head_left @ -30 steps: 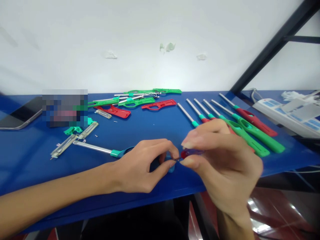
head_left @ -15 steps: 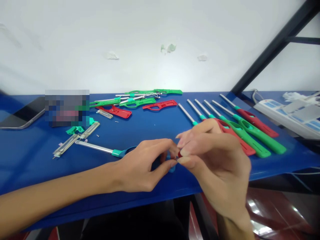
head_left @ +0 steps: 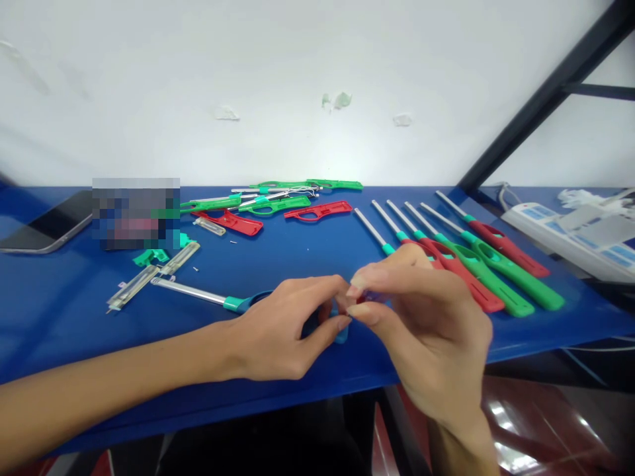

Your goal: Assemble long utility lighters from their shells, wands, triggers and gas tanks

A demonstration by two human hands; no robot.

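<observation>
Head view, and the right hand (head_left: 436, 330) pinches a small red-and-purple piece (head_left: 368, 297) close beside the left hand (head_left: 285, 327), which curls over a blue lighter (head_left: 233, 303) lying on the table (head_left: 282, 256); whether those left fingers grip anything, I can't tell.

Left hand (head_left: 290, 327) over blue lighter (head_left: 232, 303), right hand (head_left: 429, 324) beside.

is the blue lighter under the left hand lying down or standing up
Lying down: its metal tube stretches low across the blue table, and the left hand covers much of its handle.
</observation>
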